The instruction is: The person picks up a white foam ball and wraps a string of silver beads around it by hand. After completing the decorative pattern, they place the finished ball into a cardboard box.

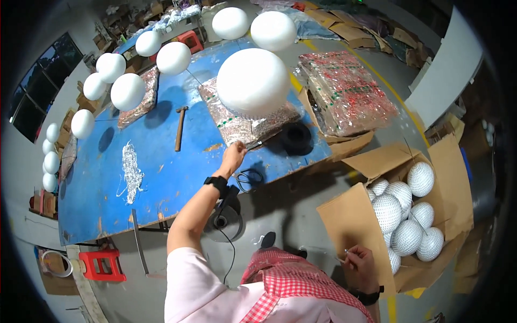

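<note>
Above the front edge of the blue table (196, 105), my left hand (233, 157) is closed, with a thin dark and metallic tip (254, 145) showing beside its fingers. What that piece is, I cannot make out. My right hand (362, 265) is low at the right, beside an open cardboard box (353, 229); its fingers pinch something small and thin. A large white ball (253, 82) stands over a plastic-wrapped pack (215, 107) just beyond my left hand. Black-handled scissors (250, 178) lie at the table edge, near a black roll (297, 138).
Several white balls (128, 92) stand raised around the table. A hammer (180, 129) and a silvery beaded bundle (131, 172) lie on it. Silver-textured balls (406, 237) fill the box. Another wrapped pack (344, 91) stands right of the table; a red stool (102, 265) is front left.
</note>
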`<state>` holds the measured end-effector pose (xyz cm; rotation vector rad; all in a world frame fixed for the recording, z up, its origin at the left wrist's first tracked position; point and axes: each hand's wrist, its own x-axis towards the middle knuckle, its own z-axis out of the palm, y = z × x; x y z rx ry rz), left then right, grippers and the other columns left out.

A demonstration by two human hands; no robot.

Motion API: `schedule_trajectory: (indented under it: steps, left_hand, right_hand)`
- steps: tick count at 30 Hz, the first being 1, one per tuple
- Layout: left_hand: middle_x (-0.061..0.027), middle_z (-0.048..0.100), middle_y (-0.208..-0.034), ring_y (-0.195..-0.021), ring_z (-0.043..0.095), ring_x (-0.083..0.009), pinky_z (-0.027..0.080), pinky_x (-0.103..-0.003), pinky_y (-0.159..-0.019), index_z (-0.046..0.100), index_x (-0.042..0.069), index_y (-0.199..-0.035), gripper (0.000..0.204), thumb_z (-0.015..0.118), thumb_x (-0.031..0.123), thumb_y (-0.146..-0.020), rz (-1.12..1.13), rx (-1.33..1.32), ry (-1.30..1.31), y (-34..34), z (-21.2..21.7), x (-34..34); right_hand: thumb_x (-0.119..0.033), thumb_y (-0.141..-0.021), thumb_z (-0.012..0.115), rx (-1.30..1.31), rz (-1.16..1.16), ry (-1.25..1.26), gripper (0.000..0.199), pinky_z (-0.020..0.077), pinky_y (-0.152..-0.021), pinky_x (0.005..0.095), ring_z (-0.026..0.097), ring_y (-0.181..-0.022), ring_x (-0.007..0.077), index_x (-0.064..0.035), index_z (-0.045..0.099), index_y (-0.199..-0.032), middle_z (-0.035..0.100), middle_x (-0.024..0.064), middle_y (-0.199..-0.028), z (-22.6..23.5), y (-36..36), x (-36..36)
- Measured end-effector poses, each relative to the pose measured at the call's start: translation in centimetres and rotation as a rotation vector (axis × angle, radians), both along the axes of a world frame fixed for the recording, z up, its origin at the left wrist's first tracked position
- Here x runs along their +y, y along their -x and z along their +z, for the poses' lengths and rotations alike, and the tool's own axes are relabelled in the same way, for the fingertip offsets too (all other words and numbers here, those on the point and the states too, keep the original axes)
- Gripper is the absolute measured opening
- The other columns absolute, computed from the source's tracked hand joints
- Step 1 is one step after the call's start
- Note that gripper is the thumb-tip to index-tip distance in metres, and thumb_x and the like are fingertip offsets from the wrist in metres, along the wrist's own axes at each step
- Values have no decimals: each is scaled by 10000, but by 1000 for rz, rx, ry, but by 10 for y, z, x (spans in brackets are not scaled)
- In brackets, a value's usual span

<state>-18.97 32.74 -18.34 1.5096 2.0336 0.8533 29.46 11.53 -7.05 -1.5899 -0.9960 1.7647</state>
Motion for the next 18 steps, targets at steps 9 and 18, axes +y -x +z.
schedule_trajectory:
  steps: [9, 18]
  left_hand:
    - [-260, 640, -907, -896, 617, -419, 498, -467, -781, 644, -3, -988, 237, 626, 77, -765, -37, 47, 84, 37, -97, 133]
    - [-265, 614, -945, -907, 589, -384, 460, -498, -742, 630, -3, -890, 179, 555, 50, -737, -167, 354, -279, 45, -132, 138]
  right_hand:
    - [-52, -894, 564, -114, -113, 88, 72, 353, -449, 165, 494, -497, 55, -20, 617, -857, 623, 43, -652, -22, 49, 31]
    - [-58, -902, 568, -157, -206, 157, 53, 354, -429, 176, 500, -490, 70, -16, 599, -893, 626, 58, -657, -32, 53, 43]
